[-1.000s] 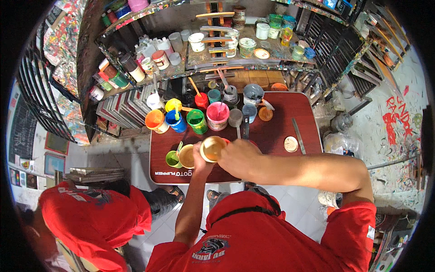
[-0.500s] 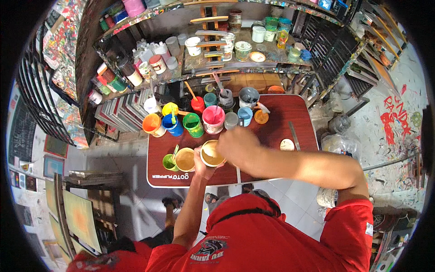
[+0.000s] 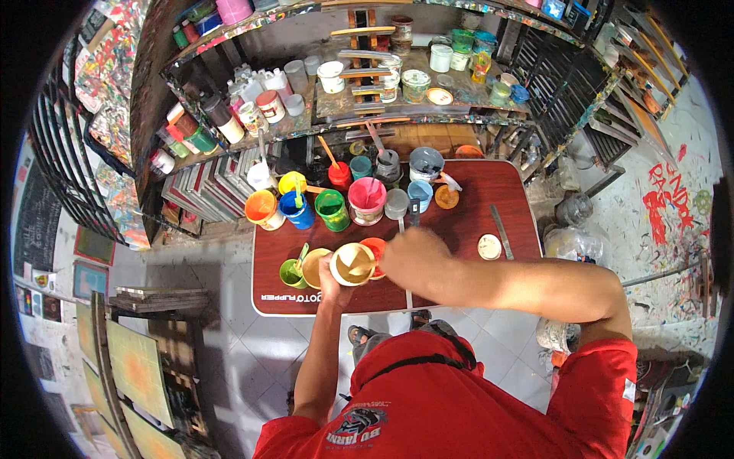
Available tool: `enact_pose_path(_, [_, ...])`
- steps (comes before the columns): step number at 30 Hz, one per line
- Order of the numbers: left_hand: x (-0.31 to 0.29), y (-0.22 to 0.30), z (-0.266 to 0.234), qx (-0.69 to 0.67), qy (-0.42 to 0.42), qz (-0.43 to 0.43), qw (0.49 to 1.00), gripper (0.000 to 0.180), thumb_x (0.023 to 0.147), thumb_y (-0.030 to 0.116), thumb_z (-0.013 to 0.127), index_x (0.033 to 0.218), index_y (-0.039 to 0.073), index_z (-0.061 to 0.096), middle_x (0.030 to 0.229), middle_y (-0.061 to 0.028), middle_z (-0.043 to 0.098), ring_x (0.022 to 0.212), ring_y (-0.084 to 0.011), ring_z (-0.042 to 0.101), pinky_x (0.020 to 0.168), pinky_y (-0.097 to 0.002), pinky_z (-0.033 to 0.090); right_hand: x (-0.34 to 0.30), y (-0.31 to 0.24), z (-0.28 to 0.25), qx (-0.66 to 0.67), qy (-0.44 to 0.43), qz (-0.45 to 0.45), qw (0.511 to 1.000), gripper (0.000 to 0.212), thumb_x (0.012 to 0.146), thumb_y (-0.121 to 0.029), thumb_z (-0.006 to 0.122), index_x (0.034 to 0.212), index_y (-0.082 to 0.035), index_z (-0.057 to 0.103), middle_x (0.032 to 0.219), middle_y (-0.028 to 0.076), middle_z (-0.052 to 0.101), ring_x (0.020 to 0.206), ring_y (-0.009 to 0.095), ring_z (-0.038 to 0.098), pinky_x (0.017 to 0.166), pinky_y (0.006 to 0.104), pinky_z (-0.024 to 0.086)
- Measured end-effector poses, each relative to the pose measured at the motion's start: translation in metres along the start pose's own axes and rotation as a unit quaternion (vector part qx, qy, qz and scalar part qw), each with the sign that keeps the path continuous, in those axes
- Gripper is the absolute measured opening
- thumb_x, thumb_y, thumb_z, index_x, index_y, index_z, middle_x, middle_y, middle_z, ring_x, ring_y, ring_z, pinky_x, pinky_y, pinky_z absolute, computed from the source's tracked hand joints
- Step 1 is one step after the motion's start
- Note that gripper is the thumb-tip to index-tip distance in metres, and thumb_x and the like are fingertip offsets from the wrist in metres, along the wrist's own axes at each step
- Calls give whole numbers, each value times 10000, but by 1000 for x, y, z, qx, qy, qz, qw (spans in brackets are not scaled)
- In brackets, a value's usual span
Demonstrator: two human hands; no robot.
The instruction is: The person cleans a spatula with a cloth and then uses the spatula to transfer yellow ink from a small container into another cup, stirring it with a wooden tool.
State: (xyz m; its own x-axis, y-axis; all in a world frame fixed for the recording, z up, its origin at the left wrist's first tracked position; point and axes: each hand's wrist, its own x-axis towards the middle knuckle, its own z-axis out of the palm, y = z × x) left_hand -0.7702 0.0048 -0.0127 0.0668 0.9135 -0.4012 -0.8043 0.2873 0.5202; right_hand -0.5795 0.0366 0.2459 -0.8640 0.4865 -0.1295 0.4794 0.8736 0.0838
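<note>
My left hand is closed around a white-rimmed cup with tan paint inside, holding it up over the near part of the table. A pale wedge shape shows inside the cup. Close to the cup's right side is my right hand, curled and somewhat blurred. A dark handle end shows just above this fist; whether the fingers grip it I cannot tell. Partly hidden behind the held cup are a second tan paint cup and an orange-red container. A green paint cup stands further left.
Paint pots in several colours, including a pink one and a blue one, line the far side of the dark red table. A lid and a flat metal strip lie at right. Shelves stand behind.
The held cup has shifted slightly left and up, and the orange-red container now shows beside it. My right hand has moved a little right. The other red-clothed person at lower left has left the view.
</note>
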Motion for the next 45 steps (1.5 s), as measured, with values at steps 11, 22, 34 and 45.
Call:
enact_pose_path(11, [-12, 1, -7, 25, -11, -5, 1000, 579, 915, 536, 309, 1180, 109, 598, 1124, -78, 647, 1009, -253, 636, 810, -454, 532, 21, -8, 20, -25, 80, -13, 996, 112, 745, -144, 643, 717, -72, 724, 656, 97, 683, 640, 241, 696, 541, 387, 557])
enact_pose_path(22, [-47, 32, -15, -29, 60, 31, 997, 521, 904, 449, 347, 1233, 106, 560, 1140, -103, 641, 1016, -277, 635, 842, -440, 535, 54, -43, 24, 21, 65, -64, 996, 135, 766, -161, 633, 709, -66, 710, 683, 109, 688, 652, 239, 698, 542, 370, 550])
enact_pose_path(34, [-66, 50, -81, -32, 58, 85, 994, 576, 904, 521, 340, 1233, 101, 560, 1175, -83, 638, 1052, -259, 639, 835, -461, 542, 65, -93, 23, 18, -12, -141, 990, 101, 727, -122, 643, 722, -57, 720, 717, 109, 698, 686, 245, 703, 560, 384, 558])
enact_pose_path(45, [-79, 68, -54, 57, 80, 113, 989, 583, 924, 538, 286, 1218, 115, 558, 1126, -64, 642, 1001, -218, 622, 794, -413, 516, 104, -73, 45, -28, 55, -1, 998, 137, 760, -149, 632, 828, -47, 695, 737, 120, 693, 720, 243, 702, 585, 382, 549])
